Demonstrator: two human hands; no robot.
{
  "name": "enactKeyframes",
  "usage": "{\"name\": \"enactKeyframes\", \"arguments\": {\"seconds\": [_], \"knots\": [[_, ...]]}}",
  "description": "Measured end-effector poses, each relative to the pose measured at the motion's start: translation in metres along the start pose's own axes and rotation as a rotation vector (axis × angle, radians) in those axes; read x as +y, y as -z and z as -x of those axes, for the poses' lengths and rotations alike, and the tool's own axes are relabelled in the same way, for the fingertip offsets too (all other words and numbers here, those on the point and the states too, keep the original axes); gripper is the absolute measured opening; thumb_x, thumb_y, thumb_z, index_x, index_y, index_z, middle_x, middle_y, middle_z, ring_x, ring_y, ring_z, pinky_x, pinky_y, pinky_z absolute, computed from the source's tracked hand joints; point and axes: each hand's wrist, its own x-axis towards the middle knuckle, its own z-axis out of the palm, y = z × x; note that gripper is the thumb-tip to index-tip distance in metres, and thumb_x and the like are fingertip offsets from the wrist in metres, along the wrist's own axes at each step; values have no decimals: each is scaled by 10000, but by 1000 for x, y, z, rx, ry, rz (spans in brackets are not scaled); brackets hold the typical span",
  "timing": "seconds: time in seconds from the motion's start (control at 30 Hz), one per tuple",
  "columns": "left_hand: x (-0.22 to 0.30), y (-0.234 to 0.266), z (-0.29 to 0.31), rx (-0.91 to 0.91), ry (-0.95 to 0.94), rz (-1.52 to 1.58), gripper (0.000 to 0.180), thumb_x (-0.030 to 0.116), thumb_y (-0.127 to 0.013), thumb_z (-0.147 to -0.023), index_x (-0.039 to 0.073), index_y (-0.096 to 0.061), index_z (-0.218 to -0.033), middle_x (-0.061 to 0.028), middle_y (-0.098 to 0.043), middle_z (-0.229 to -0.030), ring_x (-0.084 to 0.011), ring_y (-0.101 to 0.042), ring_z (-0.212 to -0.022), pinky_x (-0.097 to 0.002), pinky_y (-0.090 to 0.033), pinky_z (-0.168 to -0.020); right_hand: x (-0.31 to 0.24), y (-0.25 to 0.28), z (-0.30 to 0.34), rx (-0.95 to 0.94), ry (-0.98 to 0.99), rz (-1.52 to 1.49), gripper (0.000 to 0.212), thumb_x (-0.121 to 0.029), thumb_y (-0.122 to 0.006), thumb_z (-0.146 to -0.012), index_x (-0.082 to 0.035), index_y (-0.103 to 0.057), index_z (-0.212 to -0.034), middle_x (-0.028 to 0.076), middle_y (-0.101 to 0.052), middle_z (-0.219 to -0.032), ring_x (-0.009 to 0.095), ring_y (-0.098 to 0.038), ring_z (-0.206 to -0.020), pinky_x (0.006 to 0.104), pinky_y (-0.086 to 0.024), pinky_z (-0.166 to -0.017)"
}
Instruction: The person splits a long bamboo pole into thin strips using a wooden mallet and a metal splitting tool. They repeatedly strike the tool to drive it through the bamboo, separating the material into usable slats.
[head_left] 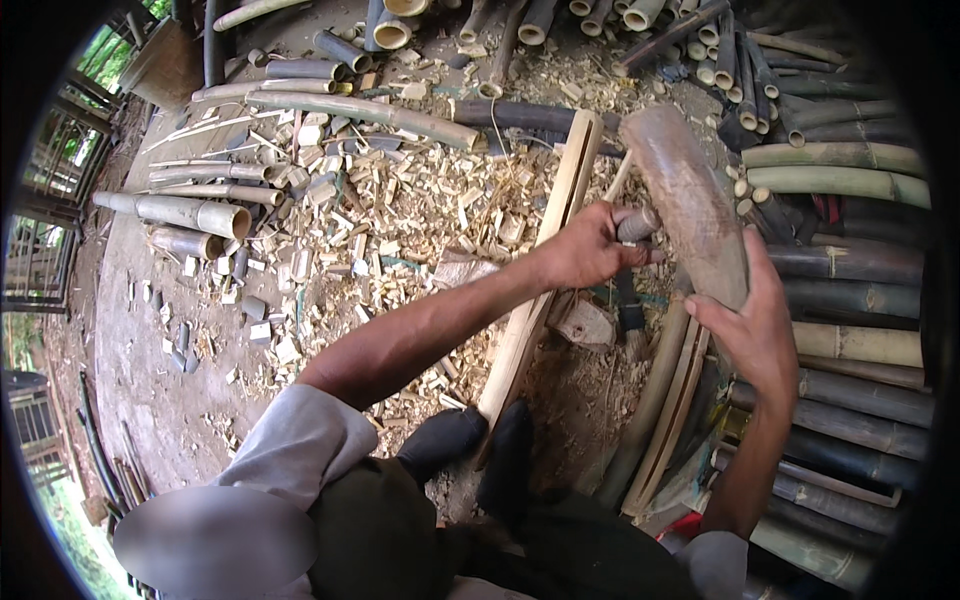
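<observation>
- Over the right half of the work floor, a thick, brown, club-shaped piece of worn wood is raised at a slant, its broad lower end in the right hand, thumb on the near face and fingers along the outer side.
- The left hand curls closely about a short, grey-brown, rounded stub just beside the wood; whether the two are joined, I cannot tell.
- The right hand's hold is wide and only at one end, so the heavy-looking upper part could tip or twist out.
- If it slips, it could strike the left fingers, or drop onto the long, pale, slotted wooden beam beneath the left forearm.
- The dark shoes stand close to the beam's near end; a knock could roll it against them.
- Loose, pale, angular wood chips might shift underfoot.
- Stacked dark and green bamboo poles crowd the right elbow's side, their ends limiting any outward swing.
- Leftward, the grey, flat floor offers more open room, past the chips.
</observation>
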Motion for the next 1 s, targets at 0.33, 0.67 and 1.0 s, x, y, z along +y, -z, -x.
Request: {"name": "enactKeyframes", "arguments": {"seconds": [0.33,0.67,1.0], "knots": [[-10,-3,2,173,52,-153,139,103,-714,-940,3,-654,-864,-28,-677,-805,-115,-612,-787,-330,-532,-784,-6,-28,-7,97,129,-298,633,-242,-774,-813,45,-496,-1304,181,-658,-1125,275,-649,-1017,391,-511,-907],[-17,98,33,496,100,587,347,132,-656,-877,184,-405,-643,31,-463,-557,-84,-423,-473,-301,-445,-488,9,-24,16,-49,-105,-631,675,-132,-760,-796,37,-476,-1385,124,-627,-1197,178,-592,-1076,314,-470,-963],[-13,-51,79,6,-365,-845,226,238,-742,-886,51,-616,-862,-73,-600,-783,-179,-596,-691,-372,-544,-609,53,-23,49,-6,-319,-678,691,-145,-756,-801,15,-473,-1410,119,-628,-1229,200,-602,-1111,336,-464,-996]]}}
